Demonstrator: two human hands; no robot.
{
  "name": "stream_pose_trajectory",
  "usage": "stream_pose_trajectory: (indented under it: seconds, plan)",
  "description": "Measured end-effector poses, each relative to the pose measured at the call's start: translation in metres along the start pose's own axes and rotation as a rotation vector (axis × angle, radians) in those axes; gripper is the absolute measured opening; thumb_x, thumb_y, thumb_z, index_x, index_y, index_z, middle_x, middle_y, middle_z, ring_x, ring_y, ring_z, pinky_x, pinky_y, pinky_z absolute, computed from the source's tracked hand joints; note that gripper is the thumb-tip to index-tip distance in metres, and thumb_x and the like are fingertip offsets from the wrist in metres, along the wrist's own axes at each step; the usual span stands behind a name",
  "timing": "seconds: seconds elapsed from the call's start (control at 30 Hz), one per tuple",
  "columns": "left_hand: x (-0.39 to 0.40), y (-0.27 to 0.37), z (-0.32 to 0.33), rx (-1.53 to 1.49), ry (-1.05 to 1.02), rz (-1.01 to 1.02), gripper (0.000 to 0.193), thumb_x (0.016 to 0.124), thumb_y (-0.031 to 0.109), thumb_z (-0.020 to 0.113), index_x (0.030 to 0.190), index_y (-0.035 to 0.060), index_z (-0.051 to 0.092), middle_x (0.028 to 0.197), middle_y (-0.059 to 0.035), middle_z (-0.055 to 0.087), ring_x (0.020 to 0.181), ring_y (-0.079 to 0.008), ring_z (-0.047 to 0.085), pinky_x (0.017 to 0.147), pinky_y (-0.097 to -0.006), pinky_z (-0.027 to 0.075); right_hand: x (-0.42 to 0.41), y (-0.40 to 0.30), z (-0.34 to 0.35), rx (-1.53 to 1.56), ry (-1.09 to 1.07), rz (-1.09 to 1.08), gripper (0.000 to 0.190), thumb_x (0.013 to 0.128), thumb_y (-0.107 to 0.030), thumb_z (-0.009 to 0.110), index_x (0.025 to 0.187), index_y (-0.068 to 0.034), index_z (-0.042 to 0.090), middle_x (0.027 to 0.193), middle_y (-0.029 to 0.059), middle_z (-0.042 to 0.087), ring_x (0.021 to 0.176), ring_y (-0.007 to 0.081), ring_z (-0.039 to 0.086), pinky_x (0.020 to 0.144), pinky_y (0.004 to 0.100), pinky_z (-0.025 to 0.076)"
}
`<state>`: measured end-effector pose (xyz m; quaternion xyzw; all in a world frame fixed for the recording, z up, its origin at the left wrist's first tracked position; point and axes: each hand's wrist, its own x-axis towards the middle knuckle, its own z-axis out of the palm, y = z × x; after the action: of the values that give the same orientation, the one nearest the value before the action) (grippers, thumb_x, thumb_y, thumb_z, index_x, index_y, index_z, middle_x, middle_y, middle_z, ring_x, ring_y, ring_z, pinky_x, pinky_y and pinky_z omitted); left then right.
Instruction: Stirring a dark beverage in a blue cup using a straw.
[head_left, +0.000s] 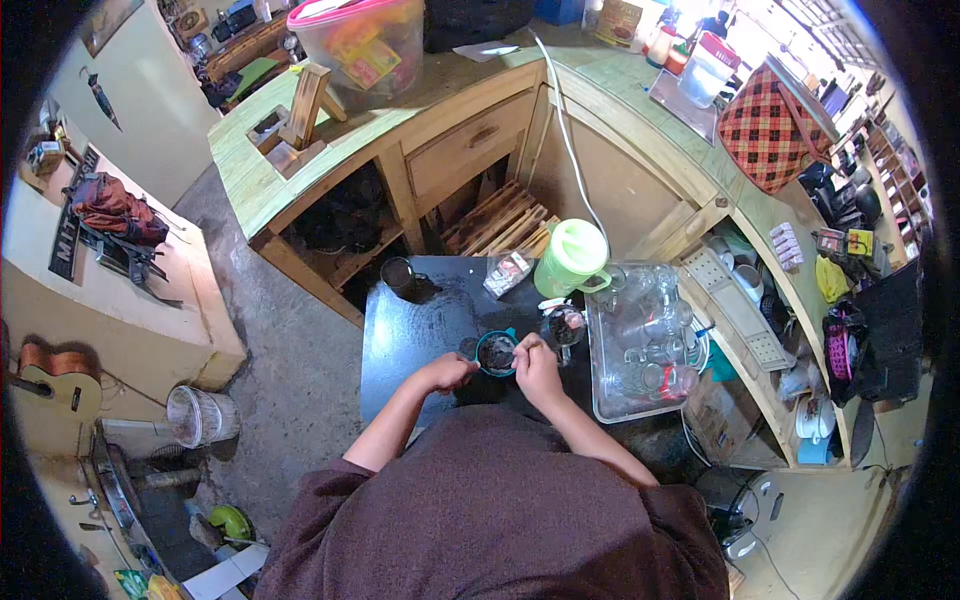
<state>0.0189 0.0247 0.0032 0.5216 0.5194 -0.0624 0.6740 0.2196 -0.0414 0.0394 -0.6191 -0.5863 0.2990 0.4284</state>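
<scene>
My left hand (450, 372) grips the short handle of a small teal-rimmed strainer (496, 354) over the dark table. Dark, wet-looking matter lies in its bowl. My right hand (537, 365) is curled at the strainer's right rim, fingers pinched together; whatever may be between them is too small to make out. Just beyond that hand stands a glass mug (564, 328) with dark contents. A light green lidded pitcher (572, 259) is behind the mug, beside a clear plastic pack (510, 274). Near the table's far left corner there is a dark-looking glass mug (399, 277).
A clear plastic tray (600, 375) of several glass mugs (660, 322) borders the table's right side. Wooden cabinets (465, 142) wrap around the far side, with a white cord (570, 135) hanging down. A white bucket (202, 416) is on the concrete floor at left.
</scene>
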Motion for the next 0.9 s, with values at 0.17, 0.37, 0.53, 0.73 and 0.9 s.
stream_pose_trajectory:
  seconds: [0.17, 0.37, 0.53, 0.73, 0.9]
  plan:
    - [0.0, -0.002, 0.001, 0.002, 0.016, 0.006, 0.045, 0.09, 0.041, 0.053, 0.061, 0.0072, 0.052, 0.051, -0.0025, 0.045, 0.04, -0.0154, 0.038, 0.039, -0.0325, 0.03, -0.006, -0.002, 0.004, -0.022, 0.017, -0.092, 0.011, 0.092, -0.003, 0.048, 0.081, 0.0, 0.046, 0.073, 0.0119, 0.054, 0.056, 0.0194, 0.06, 0.052, 0.0324, 0.047]
    - [0.001, -0.001, 0.0, -0.006, -0.02, 0.027, 0.044, 0.09, 0.041, 0.052, 0.062, 0.007, 0.052, 0.052, -0.003, 0.046, 0.04, -0.0154, 0.039, 0.039, -0.0323, 0.03, -0.011, 0.005, 0.007, -0.168, 0.101, -0.178, 0.011, 0.091, -0.003, 0.049, 0.081, 0.0, 0.047, 0.068, 0.0119, 0.052, 0.054, 0.0206, 0.06, 0.052, 0.0326, 0.047]
    - [-0.007, 0.007, 0.003, 0.03, 0.038, -0.019, 0.044, 0.091, 0.04, 0.051, 0.063, 0.0064, 0.052, 0.053, -0.0037, 0.047, 0.039, -0.0156, 0.04, 0.038, -0.0325, 0.032, -0.008, 0.008, 0.004, -0.069, 0.06, -0.088, 0.012, 0.091, -0.004, 0.051, 0.08, 0.0, 0.047, 0.071, 0.0111, 0.053, 0.054, 0.02, 0.059, 0.052, 0.033, 0.046]
    - [-0.004, 0.001, 0.001, 0.002, 0.026, 0.023, 0.043, 0.09, 0.039, 0.052, 0.063, 0.0059, 0.052, 0.053, -0.0041, 0.047, 0.039, -0.0158, 0.04, 0.038, -0.0323, 0.031, -0.005, 0.002, 0.006, -0.083, 0.061, -0.119, 0.012, 0.091, -0.005, 0.051, 0.082, 0.0, 0.046, 0.068, 0.0103, 0.053, 0.054, 0.0187, 0.059, 0.051, 0.0318, 0.047]
    - [-0.005, 0.004, 0.001, 0.005, -0.004, -0.004, 0.043, 0.09, 0.039, 0.053, 0.063, 0.0057, 0.052, 0.054, -0.0046, 0.047, 0.039, -0.0159, 0.04, 0.037, -0.0323, 0.031, -0.015, 0.006, 0.015, -0.023, 0.089, -0.135, 0.013, 0.092, -0.003, 0.049, 0.08, 0.0, 0.047, 0.065, 0.0097, 0.054, 0.053, 0.0172, 0.06, 0.049, 0.0302, 0.047]
